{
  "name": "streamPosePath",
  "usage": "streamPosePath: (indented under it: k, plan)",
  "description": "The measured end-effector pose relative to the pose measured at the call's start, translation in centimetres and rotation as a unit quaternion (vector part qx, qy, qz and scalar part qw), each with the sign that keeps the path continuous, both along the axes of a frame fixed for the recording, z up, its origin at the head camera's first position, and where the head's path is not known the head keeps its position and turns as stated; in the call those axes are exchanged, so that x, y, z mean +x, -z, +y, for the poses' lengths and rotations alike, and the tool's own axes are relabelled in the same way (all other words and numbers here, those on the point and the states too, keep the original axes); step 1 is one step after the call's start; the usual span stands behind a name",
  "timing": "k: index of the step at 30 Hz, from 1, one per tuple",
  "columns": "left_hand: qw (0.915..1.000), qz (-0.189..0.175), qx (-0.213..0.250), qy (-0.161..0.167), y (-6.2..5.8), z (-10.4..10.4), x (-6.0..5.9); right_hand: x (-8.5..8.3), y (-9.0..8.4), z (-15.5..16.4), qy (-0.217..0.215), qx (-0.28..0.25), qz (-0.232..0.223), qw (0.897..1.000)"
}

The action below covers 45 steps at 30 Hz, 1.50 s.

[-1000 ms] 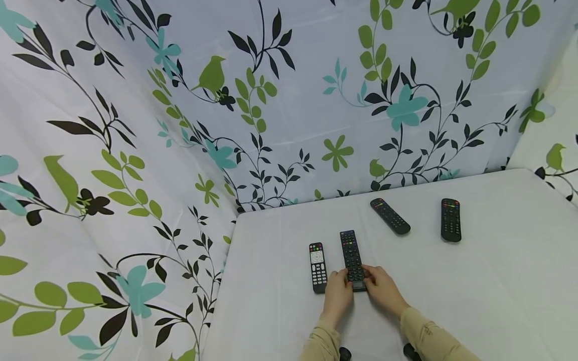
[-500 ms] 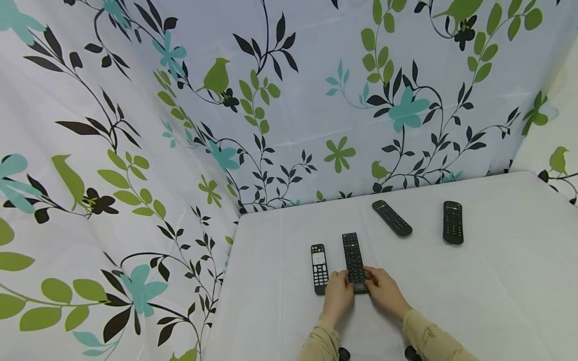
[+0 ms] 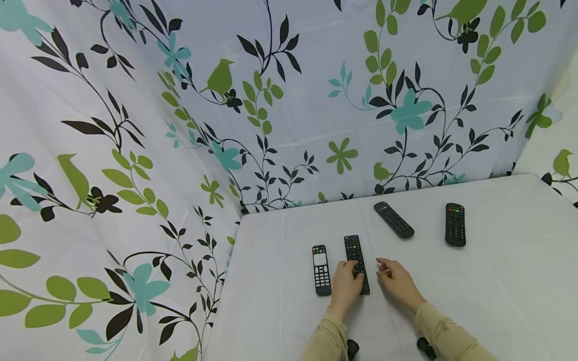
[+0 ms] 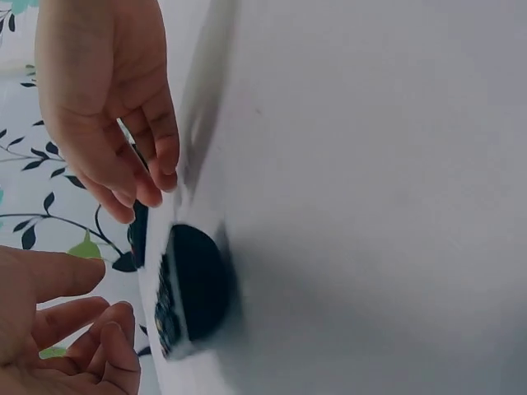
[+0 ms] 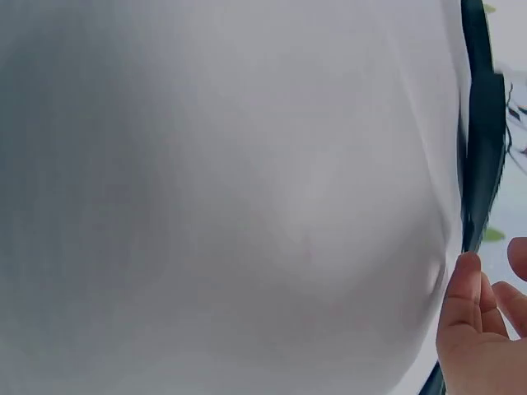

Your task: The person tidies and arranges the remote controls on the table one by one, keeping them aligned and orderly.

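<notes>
Left hand [image 3: 345, 287] rests on the long black plastic remote [image 3: 356, 262]; right hand [image 3: 397, 283] hovers relaxed, holding nothing. A sideways nudge could knock the short black remote [image 3: 321, 269] beside it.

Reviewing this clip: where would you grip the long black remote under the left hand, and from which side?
Likely the near end of the long black remote, across its narrow width, coming from the person's side. It lies flat and lengthwise away from them, the left hand already rests there, and the small remote crowds its left edge.
</notes>
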State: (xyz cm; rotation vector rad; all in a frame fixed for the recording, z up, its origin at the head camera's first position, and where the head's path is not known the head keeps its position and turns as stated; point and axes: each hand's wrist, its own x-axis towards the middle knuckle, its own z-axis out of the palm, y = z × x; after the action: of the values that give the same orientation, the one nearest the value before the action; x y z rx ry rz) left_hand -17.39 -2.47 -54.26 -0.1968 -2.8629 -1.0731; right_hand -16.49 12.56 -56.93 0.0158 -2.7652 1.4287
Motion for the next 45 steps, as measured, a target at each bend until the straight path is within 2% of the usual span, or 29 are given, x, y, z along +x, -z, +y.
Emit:
streamPosePath:
  k: [7,12,16,20,24,30,33,35,40,42,45]
  plan:
    - [0.9991,0.008,-0.022,0.037,-0.2,3.0,-0.6,-1.1,-0.2,2.3,-0.007,0.027,0.011,1.000]
    - [0.9983,-0.035,0.019,0.041,-0.4,5.3,-1.3,-2.3,-0.4,4.3,-0.009,0.041,0.028,0.999]
    - [0.9928,-0.072,0.074,0.060,-0.9,7.1,-1.9,-3.7,-0.6,6.8,0.000,0.060,0.031,0.998]
    - [0.9799,-0.115,0.147,0.070,-1.3,9.0,-2.6,-5.2,-0.9,9.5,0.024,0.087,0.023,0.996]
    - [0.9583,-0.171,0.221,0.060,-1.4,10.7,-3.2,-6.5,-1.4,11.3,0.038,0.106,0.020,0.993]
    - [0.9375,-0.220,0.262,0.067,-1.2,12.3,-3.8,-8.1,-1.2,11.7,0.062,0.091,0.020,0.994]
    - [0.9229,-0.248,0.285,0.074,-0.9,12.7,-4.0,-8.7,-0.5,11.3,0.083,0.070,0.013,0.994]
    - [0.9145,-0.266,0.298,0.064,-0.7,13.0,-4.2,-8.8,-0.2,11.0,0.100,0.060,0.017,0.993]
    - [0.9088,-0.271,0.317,0.004,-0.6,13.9,-5.4,-9.0,-0.4,10.9,0.127,0.030,0.010,0.991]
    - [0.9082,-0.270,0.320,-0.014,-0.5,14.1,-5.8,-9.2,-0.3,10.9,0.119,0.013,-0.010,0.993]
    - [0.9066,-0.269,0.324,-0.027,-0.3,14.1,-6.0,-9.6,-0.1,10.8,0.082,-0.010,-0.030,0.996]
